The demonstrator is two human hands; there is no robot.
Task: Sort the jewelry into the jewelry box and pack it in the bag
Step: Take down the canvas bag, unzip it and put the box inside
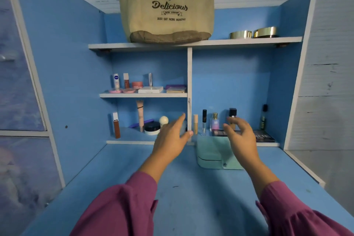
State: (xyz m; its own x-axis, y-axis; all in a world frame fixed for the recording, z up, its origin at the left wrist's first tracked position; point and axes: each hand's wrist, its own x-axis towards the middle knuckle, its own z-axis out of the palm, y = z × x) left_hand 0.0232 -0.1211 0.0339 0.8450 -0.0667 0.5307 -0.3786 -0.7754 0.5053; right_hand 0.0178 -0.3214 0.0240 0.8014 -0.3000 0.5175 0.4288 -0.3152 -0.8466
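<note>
Reaching: both hands raised over the desk (191,207), palms facing each other, magenta sleeves (122,207) at the wrists.
Left hand (170,140): fingers straight and spread, thumb out; holds nothing; hides part of a round item on the lower shelf.
Right hand (240,136): fingers loosely curved and apart; holds nothing; hangs above the box, not touching it.
Box (212,153): mint green, smooth, rounded corners, lid closed, small snap at the front; sits on the desk against the shelf base, partly hidden by the right forearm.
Bag (166,5): beige woven cloth, darker base, printed "Delicious"; upright on the top shelf (239,41).
Tins (252,33): two, round, shiny gold, on the top shelf right of the bag.
Middle shelf (143,95): tubes, pink compacts, flat palettes.
Lower shelf: brown tube, cream tube, dark-lidded jar (152,127), perfume bottle (214,121), dark palette (264,136).
Desk: matte blue, scuffed, white edging.
Jewelry: cannot tell where.
</note>
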